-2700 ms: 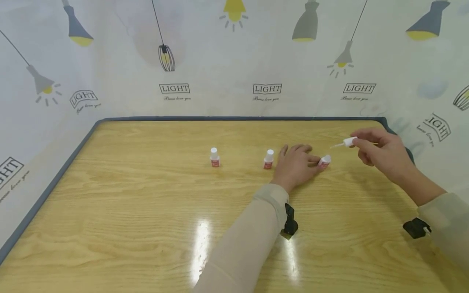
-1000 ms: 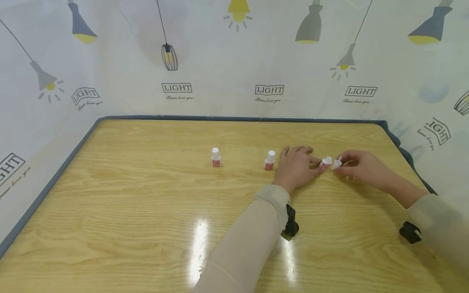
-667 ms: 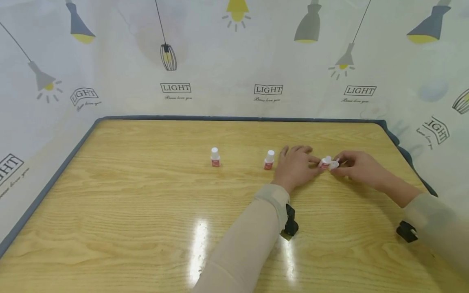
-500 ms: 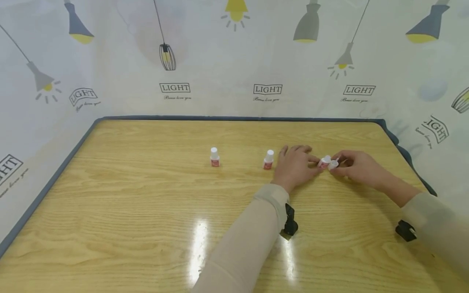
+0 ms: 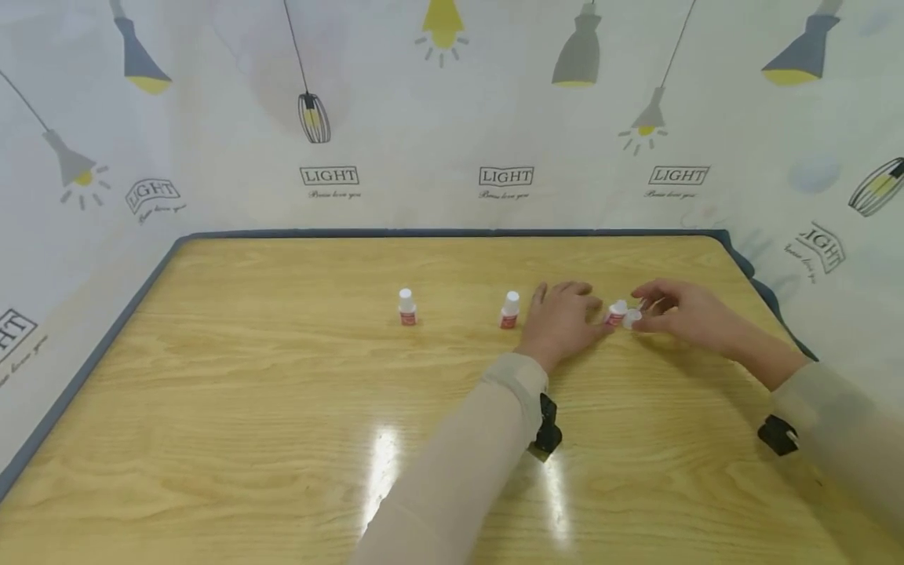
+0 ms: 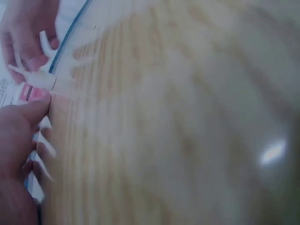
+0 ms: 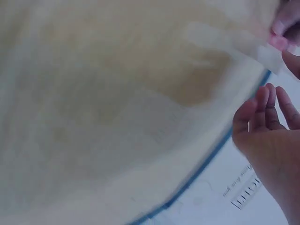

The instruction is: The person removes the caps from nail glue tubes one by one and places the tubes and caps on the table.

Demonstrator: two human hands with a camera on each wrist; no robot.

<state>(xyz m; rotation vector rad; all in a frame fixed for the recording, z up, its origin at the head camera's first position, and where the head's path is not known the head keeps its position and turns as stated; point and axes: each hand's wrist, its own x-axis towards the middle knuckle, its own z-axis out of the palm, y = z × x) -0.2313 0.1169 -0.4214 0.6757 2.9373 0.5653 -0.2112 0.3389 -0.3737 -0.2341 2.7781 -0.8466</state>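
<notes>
Near the table's right side, my left hand (image 5: 558,326) pinches a small white bottle (image 5: 617,314) with a red label between thumb and forefinger. In the left wrist view its pink label (image 6: 33,93) shows above the thumb. The bottle leans a little to the right. Close against it is the bottle's white cap (image 5: 632,318), with a thin white stem rising from it toward my right fingers. My right hand (image 5: 688,314) is around this cap, thumb and forefinger spread apart. In the right wrist view the right-hand fingers (image 7: 262,110) are loosely bent; whether the thumb touches the cap is unclear.
Two similar capped bottles stand upright to the left, one (image 5: 509,311) near the left hand and another (image 5: 407,308) farther off. The wood-grain table (image 5: 247,392) has a dark edge strip (image 5: 424,233) at the back, against a lamp-patterned wall covering (image 5: 424,125).
My right hand has brought the stemmed cap from the air down beside the bottle. Its thumb and forefinger have since spread. The left hand keeps its pinch on the bottle; the view shifted slightly.
</notes>
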